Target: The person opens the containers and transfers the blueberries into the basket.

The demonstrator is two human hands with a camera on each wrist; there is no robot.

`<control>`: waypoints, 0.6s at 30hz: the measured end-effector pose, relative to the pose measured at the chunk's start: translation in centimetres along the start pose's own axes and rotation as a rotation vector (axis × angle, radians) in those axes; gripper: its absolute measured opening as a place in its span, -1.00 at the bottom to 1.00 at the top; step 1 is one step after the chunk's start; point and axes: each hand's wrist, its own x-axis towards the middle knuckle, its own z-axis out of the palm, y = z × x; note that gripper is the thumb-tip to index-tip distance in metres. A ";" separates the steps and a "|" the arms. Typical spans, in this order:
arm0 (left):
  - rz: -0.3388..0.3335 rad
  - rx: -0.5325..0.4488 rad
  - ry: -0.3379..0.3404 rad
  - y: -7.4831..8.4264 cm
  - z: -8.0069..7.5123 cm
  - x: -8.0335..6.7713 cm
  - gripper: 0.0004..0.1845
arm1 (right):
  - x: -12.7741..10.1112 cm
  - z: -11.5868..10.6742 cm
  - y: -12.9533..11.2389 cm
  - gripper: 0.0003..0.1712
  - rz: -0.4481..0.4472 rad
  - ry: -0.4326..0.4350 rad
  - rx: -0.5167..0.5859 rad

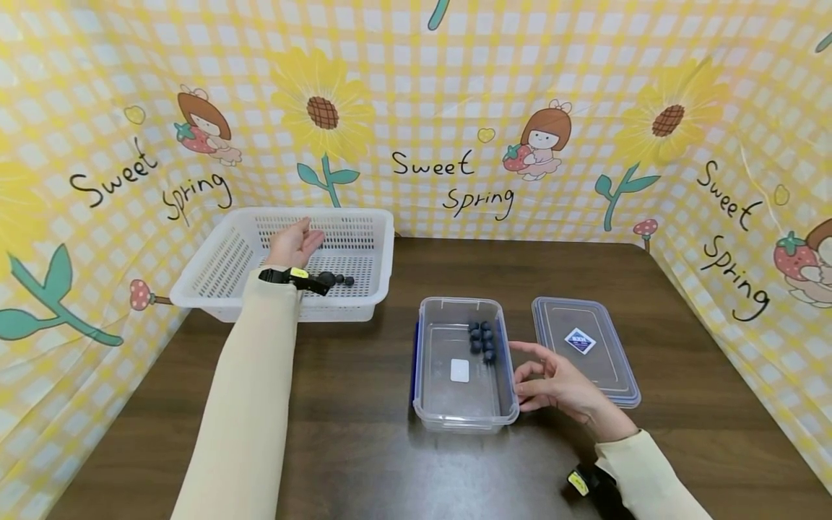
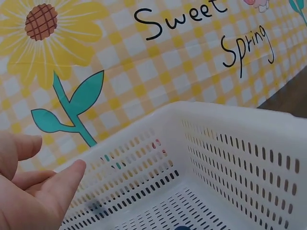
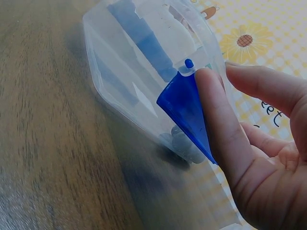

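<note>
A clear plastic container (image 1: 434,408) with blue side clips stands at the table's middle, with several dark blueberries (image 1: 483,339) along its right side. My right hand (image 1: 552,381) rests against the container's right wall (image 3: 144,96), fingers relaxed, thumb on a blue clip (image 3: 184,103). My left hand (image 1: 294,243) hovers open over the white perforated basket (image 1: 214,271) at the back left, palm empty. A few blueberries (image 1: 338,279) lie on the basket floor near that wrist. In the left wrist view the fingers (image 2: 33,191) are spread above the basket (image 2: 230,158).
The container's clear lid (image 1: 585,350) lies flat on the dark wooden table (image 1: 351,448), just right of the container. A yellow checked backdrop (image 1: 455,108) with sunflowers closes in the table on three sides.
</note>
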 end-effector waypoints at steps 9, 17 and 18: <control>-0.005 0.079 -0.047 -0.1 -0.7 0.9 -0.38 | 0.0 -0.1 0.1 -0.16 -0.008 -0.005 0.004; -0.047 0.105 -0.111 0.0 -0.1 -0.1 -0.37 | 0.0 -0.1 0.1 -0.14 -0.002 -0.003 -0.006; -0.057 0.109 -0.125 0.0 0.1 -0.3 -0.36 | 0.0 -0.1 0.1 -0.14 -0.001 -0.003 -0.007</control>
